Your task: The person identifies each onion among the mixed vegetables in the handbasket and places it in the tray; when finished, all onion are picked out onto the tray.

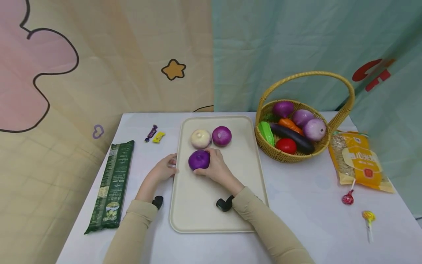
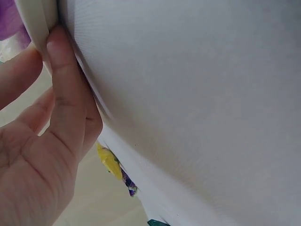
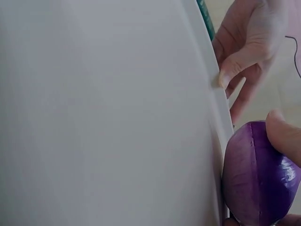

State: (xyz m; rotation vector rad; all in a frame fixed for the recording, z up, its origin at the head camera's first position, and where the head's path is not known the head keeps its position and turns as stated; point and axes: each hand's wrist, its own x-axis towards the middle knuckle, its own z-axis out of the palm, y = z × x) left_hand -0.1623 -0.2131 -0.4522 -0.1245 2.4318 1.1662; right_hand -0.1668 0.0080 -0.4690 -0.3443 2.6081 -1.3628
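Observation:
On the cream tray (image 1: 217, 205), my right hand (image 1: 218, 167) grips a dark purple onion (image 1: 199, 160) from its right side, thumb near and fingers far. The right wrist view shows the same onion (image 3: 258, 174) with the thumb (image 3: 284, 139) laid over it. My left hand (image 1: 162, 169) holds the tray's left rim; in the left wrist view its thumb (image 2: 19, 75) and a finger (image 2: 63, 70) pinch that rim (image 2: 40, 23). Behind the held onion sit a white onion (image 1: 200, 139) and another purple onion (image 1: 222, 136).
A handled wicker basket (image 1: 280, 156) of vegetables stands back right. Beside it lie an orange-yellow grain bag (image 1: 361, 159) and two lollipops, red (image 1: 347, 198) and yellow (image 1: 368, 216). To the left are a long green packet (image 1: 113, 187) and two wrapped candies, purple (image 1: 151, 133) and yellow (image 1: 159, 137).

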